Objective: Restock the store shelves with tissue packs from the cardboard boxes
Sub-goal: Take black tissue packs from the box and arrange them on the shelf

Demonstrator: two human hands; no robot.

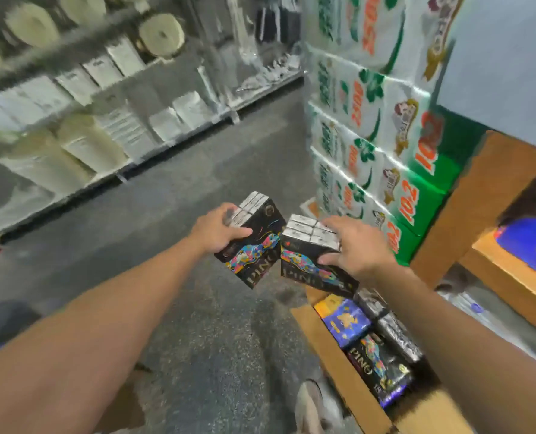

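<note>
My left hand (216,230) grips a black tissue pack (254,242) with a colourful print and silver ends. My right hand (353,245) grips a second black tissue pack (310,255) of the same kind, and the two packs touch in mid-air above the floor. Below my right arm lies an open cardboard box (332,349) that holds more packs: a black one (376,368), a blue-and-yellow one (345,321) and silver-ended ones. The store shelves (110,98) run along the left, blurred, stocked with white and cream paper goods.
A tall stack of white-and-green wrapped bales (370,126) stands ahead on the right. Another cardboard box (511,252) with blue packs sits at the far right. The grey speckled aisle floor (204,324) lies between shelves and boxes. My shoe (310,405) shows at the bottom.
</note>
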